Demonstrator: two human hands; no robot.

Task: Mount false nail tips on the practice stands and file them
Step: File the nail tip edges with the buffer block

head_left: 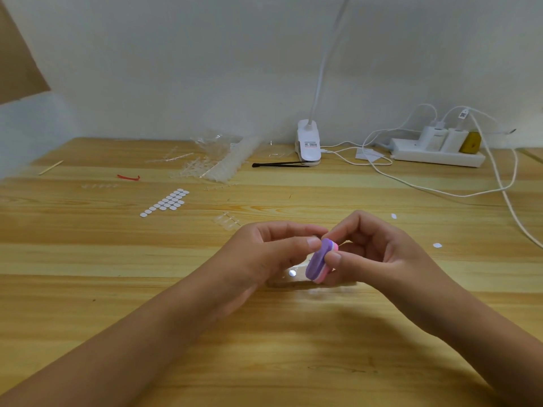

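Observation:
My right hand (379, 257) pinches a small purple and pink nail file block (318, 261) between thumb and fingers, just above the wooden table (117, 289). My left hand (264, 254) has thumb and forefinger pinched together against the file's top end; a clear nail tip or stand between them is too small to make out. A clear strip of nail tips (227, 221) lies just beyond my left hand. A heap of clear practice stands (217, 165) sits further back. A sheet of white adhesive tabs (166, 202) lies to the left.
A white clip lamp (308, 143) stands at the back, a black tool (279, 164) beside it. A white power strip (437, 154) with chargers and trailing cables fills the back right. A red band (128, 177), a wooden stick (50, 167) and loose white tabs (437, 245) lie about.

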